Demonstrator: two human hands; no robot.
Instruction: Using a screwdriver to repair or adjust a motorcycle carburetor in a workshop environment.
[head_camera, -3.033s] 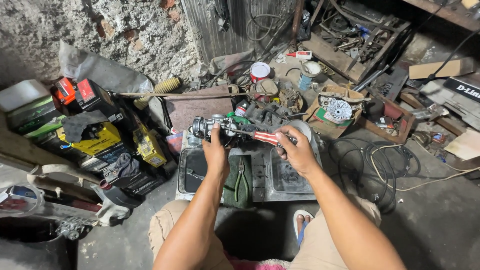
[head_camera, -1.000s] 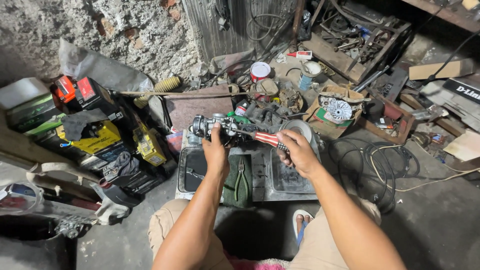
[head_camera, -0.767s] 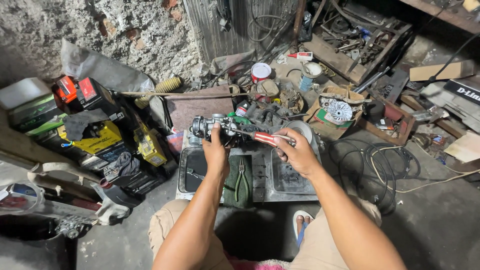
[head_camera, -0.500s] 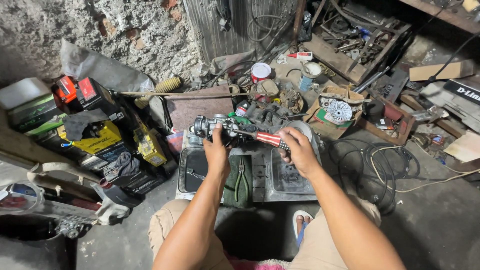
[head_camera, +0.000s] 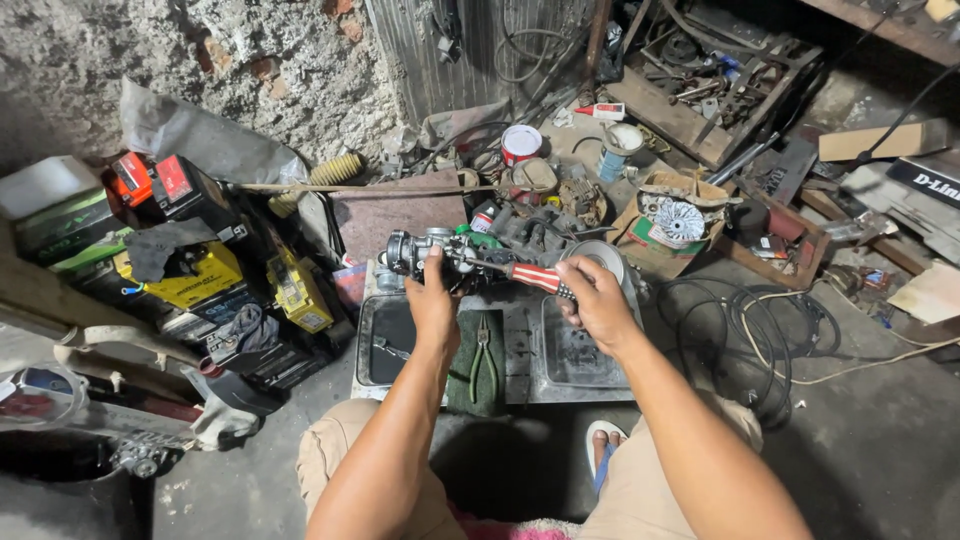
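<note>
- Several boxes crowd your left side: a yellow box (head_camera: 185, 280) lies flat on dark cartons, a smaller yellow one (head_camera: 297, 292) stands tilted just beside the metal tray (head_camera: 520, 375), and two red-topped black boxes (head_camera: 155, 185) sit higher up near the rough stone wall (head_camera: 200, 50).
- Two round containers stand beyond your hands: a red-and-white tin (head_camera: 520, 143) and a pale cup (head_camera: 620, 145), with a small red-and-white tube (head_camera: 600, 111) lying behind them.
- An open cardboard box (head_camera: 670, 220) with a white finned disc in it sits to the right of your work, and a long dark package with white lettering (head_camera: 925, 185) lies at the far right edge.
- Your left hand (head_camera: 432, 305) has its fingers closed around a small grey metal engine part (head_camera: 420, 250), held up above the tray's far edge.
- Your right hand (head_camera: 597, 300) has its fingers wrapped tight on the red-and-white striped handle of a screwdriver (head_camera: 530, 277), whose shaft runs leftward into the metal part.
- Green-handled pliers (head_camera: 483, 360) lie on a dark cloth in the tray, between your forearms.
- Black cable (head_camera: 760, 330) loops on the floor close to your right elbow; open concrete floor (head_camera: 880, 450) shows only at the lower right and beside your left knee.
</note>
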